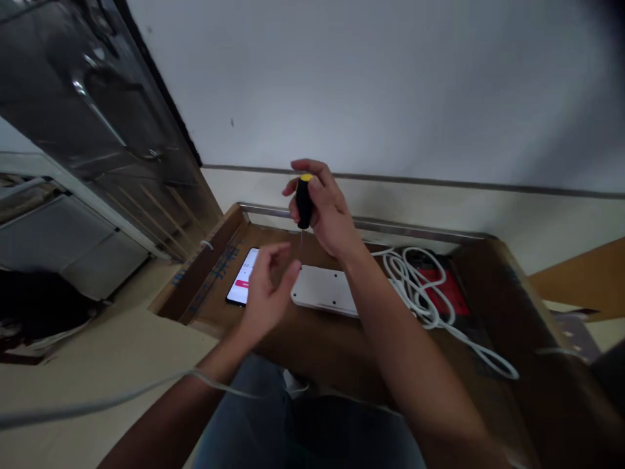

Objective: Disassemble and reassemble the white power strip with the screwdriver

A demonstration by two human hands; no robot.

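My right hand (326, 202) grips a screwdriver (305, 205) by its black handle with a yellow end. The thin shaft points down toward the far left corner of a white power strip-like casing (319, 286), which lies with several dark screw holes facing up. Whether the tip touches a hole I cannot tell. My left hand (271, 286) is beside the casing's left end, thumb and fingers apart, with nothing visible in it. Part of the casing's right end is hidden behind my right forearm.
A phone (239, 286) with a lit screen lies left of the casing on a brown cardboard surface (288, 352) with raised sides. A coiled white cable (430, 299) and a red item (454, 293) lie at the right. A wall (390, 98) stands behind; a blurred cord (97, 407) crosses the lower left.
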